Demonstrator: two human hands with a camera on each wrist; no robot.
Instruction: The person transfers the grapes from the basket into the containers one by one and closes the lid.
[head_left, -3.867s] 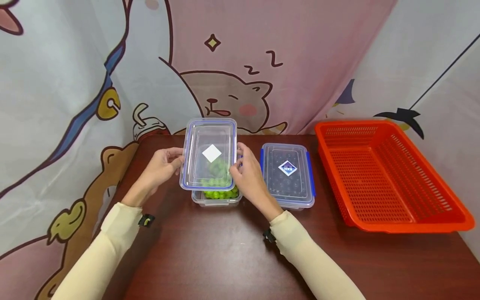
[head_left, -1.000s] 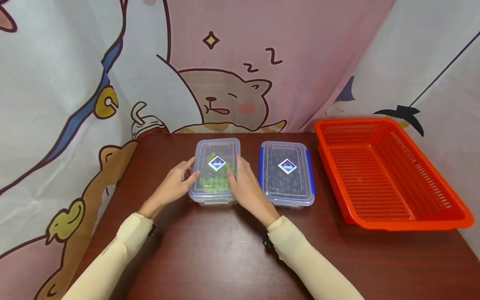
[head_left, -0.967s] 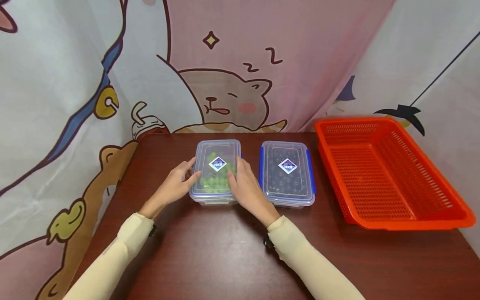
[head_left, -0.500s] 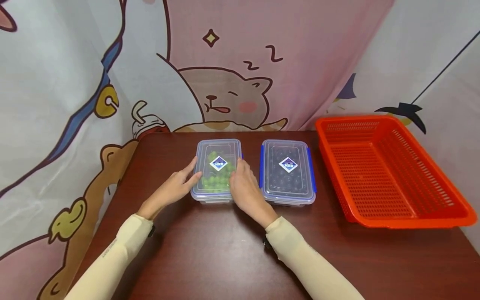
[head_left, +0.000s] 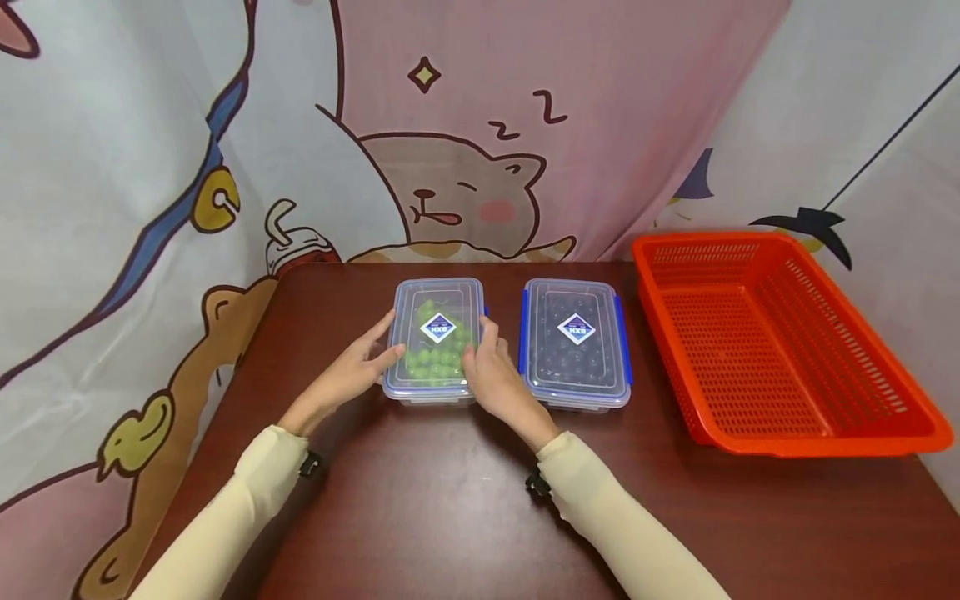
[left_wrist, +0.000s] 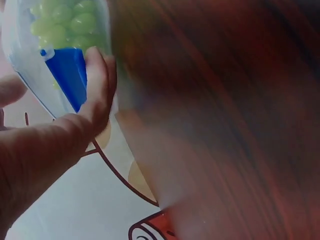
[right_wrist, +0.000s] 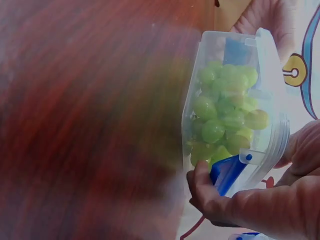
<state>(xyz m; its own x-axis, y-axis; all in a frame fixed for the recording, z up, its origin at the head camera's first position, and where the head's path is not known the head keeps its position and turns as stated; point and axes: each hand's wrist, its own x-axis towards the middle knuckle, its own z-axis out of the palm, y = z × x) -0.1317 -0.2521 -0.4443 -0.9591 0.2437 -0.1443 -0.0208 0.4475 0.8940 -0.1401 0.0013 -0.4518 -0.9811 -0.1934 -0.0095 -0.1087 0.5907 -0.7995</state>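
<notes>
A clear plastic food container [head_left: 408,292] of green grapes [right_wrist: 214,131] stands on the table, its blue-edged lid seated on top. My left hand [head_left: 345,379] holds its left side, thumb at the lid's edge. In the left wrist view, fingertips lie against a blue latch [left_wrist: 67,75] on the wall. My right hand [head_left: 501,387] grips the opposite side, thumb over the lid. Its fingers curl at the other blue latch [right_wrist: 230,172], which slants along the wall below the lid in the right wrist view.
A second clear container [head_left: 577,371] with dark round fruit stands just to the right, blue latches along both sides. Farther right sits a large red plastic basket [head_left: 750,367]. A cartoon-printed curtain [head_left: 465,192] hangs behind the brown table [head_left: 420,508].
The lid, earlier held tilted above the grape container by both hands, now sits on it. Lately my right hand has shifted slightly at the right-hand latch; my left hand has barely moved.
</notes>
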